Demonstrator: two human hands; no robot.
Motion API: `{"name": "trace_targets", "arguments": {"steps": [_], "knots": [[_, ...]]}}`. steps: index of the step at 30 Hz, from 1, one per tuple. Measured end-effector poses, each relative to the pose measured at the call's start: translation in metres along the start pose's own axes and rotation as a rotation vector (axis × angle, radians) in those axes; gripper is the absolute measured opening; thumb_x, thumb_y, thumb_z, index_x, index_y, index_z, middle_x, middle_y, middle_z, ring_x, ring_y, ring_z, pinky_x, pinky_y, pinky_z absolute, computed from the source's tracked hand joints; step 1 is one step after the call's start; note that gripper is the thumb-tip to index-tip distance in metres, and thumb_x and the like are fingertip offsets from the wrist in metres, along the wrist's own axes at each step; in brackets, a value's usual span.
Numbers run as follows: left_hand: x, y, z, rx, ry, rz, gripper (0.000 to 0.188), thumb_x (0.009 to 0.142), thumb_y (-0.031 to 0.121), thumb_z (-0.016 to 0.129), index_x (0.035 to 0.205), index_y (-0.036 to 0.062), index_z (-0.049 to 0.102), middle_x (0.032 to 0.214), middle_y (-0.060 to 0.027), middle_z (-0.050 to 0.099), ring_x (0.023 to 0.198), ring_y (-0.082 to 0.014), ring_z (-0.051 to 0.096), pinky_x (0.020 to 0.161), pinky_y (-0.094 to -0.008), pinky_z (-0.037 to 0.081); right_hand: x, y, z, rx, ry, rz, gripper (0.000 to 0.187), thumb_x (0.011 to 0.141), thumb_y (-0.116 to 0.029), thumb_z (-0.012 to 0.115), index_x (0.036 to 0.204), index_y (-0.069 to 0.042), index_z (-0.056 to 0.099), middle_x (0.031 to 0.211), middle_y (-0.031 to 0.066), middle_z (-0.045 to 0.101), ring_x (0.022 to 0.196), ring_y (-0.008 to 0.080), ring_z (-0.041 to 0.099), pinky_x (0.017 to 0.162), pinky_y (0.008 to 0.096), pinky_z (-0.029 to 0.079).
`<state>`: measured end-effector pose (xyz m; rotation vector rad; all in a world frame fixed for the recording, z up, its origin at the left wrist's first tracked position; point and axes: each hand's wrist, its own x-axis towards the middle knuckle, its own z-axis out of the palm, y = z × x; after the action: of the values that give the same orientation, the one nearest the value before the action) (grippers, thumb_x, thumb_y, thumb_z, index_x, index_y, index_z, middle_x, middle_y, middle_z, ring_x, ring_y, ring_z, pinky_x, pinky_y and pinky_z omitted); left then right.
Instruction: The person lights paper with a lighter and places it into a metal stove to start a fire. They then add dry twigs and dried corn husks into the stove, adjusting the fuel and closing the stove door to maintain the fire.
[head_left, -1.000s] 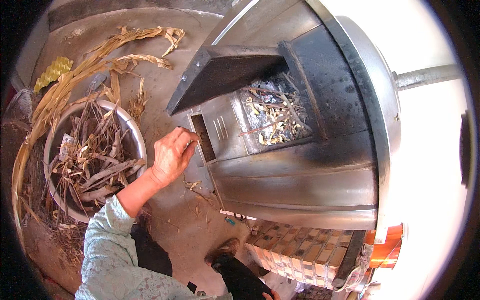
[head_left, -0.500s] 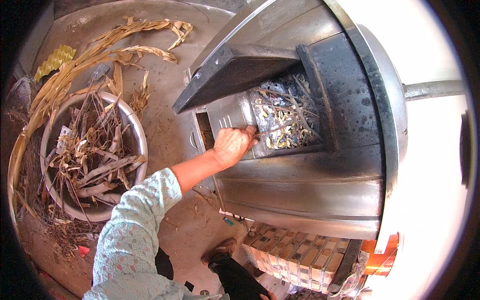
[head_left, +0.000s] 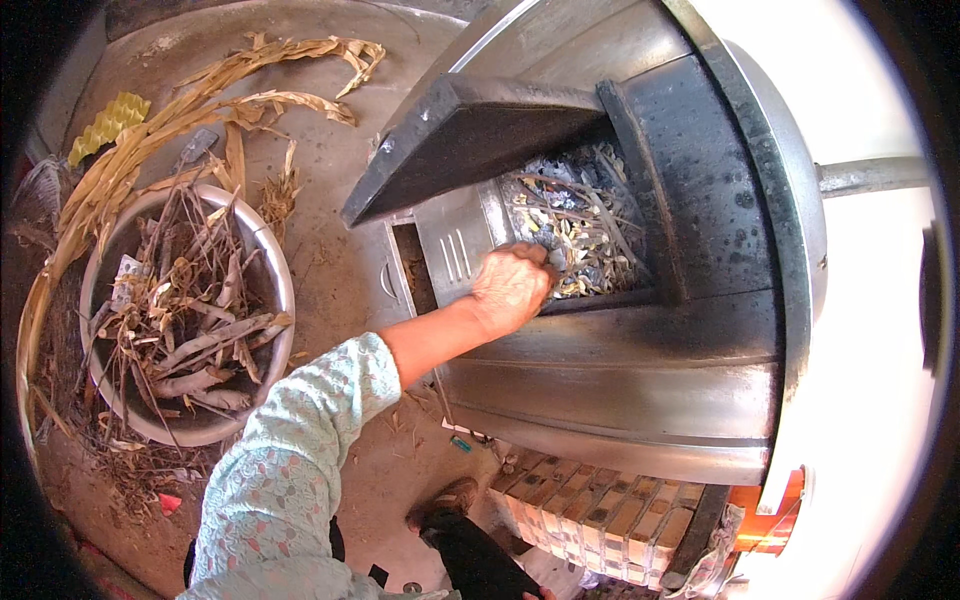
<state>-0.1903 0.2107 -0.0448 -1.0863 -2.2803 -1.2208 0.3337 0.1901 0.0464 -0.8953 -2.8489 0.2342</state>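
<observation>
My left hand is closed at the near edge of the square firebox opening of a metal stove, its knuckles upward. It grips the end of a thin stick, which is mostly hidden behind the fingers now. Inside the firebox lie sticks, ash and pale dry scraps. Above the opening, the thick black stove door stands swung open. Only a few fingertips of my right hand show at the bottom edge, beside my dark trouser leg; what they do is hidden.
A metal basin full of broken sticks stands on the floor to the left. Long dry corn stalks curve around it. A slotted ash drawer juts below the opening. Bricks support the stove's near side.
My left hand has moved right, further into the firebox opening, taking the thin stick inward. The stick, visible beyond the fingers before, is now mostly out of sight.
</observation>
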Motion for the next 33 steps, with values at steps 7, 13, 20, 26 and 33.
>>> {"name": "trace_targets", "arguments": {"steps": [7, 13, 20, 26, 33], "knots": [[0.025, 0.014, -0.003, 0.225, -0.147, 0.082, 0.017, 0.065, 0.023, 0.064, 0.069, 0.0088, 0.07, 0.084, -0.0077, 0.061, 0.096, -0.0242, 0.049, 0.084, -0.0373, 0.031, -0.001, 0.004, 0.001, -0.016, -0.008, -0.008, 0.037, 0.081, -0.027, 0.059, 0.112, -0.006, 0.062, 0.124, 0.0226, 0.05, 0.108, 0.04, 0.049, 0.095, 0.0476, 0.038], [0.041, 0.007, 0.013, 0.075, -0.139, -0.024, 0.038, 0.071, 0.027, 0.064, 0.101, 0.0032, 0.064, 0.09, -0.0135, 0.062, 0.102, -0.0293, 0.049, 0.09, -0.0411, 0.032, 0.005, 0.001, 0.001, -0.024, -0.006, -0.081, 0.033, 0.085, -0.021, 0.054, 0.111, -0.003, 0.06, 0.117, 0.0238, 0.053, 0.108, 0.0416, 0.049, 0.094, 0.0479, 0.038], [0.06, 0.013, 0.016, 0.039, -0.283, -0.085, 0.043, 0.074, 0.022, 0.062, 0.107, -0.0044, 0.059, 0.111, -0.021, 0.057, 0.109, -0.0304, 0.049, 0.093, -0.0396, 0.034, -0.011, 0.043, 0.011, -0.119, 0.025, -0.379, 0.029, 0.087, -0.016, 0.05, 0.109, 0.002, 0.057, 0.105, 0.0227, 0.06, 0.104, 0.0437, 0.05, 0.092, 0.0484, 0.039], [0.075, 0.015, -0.002, -0.125, -0.549, -0.165, 0.03, 0.075, 0.019, 0.061, 0.094, -0.0025, 0.068, 0.105, -0.0208, 0.063, 0.112, -0.0322, 0.053, 0.097, -0.0397, 0.038, 0.004, 0.011, 0.008, -0.057, 0.051, -0.138, 0.033, 0.084, -0.021, 0.053, 0.106, 0.003, 0.06, 0.106, 0.0219, 0.06, 0.104, 0.043, 0.05, 0.092, 0.048, 0.04], [0.081, 0.015, 0.036, -0.402, -0.523, -0.217, 0.029, 0.075, 0.012, 0.056, 0.094, -0.008, 0.065, 0.103, -0.0253, 0.063, 0.102, -0.0376, 0.059, 0.088, -0.0406, 0.047, 0.003, 0.018, 0.008, -0.113, 0.048, -0.248, 0.03, 0.088, -0.018, 0.051, 0.111, 0.0, 0.054, 0.105, 0.0244, 0.059, 0.101, 0.0438, 0.051, 0.088, 0.0513, 0.042]]}}
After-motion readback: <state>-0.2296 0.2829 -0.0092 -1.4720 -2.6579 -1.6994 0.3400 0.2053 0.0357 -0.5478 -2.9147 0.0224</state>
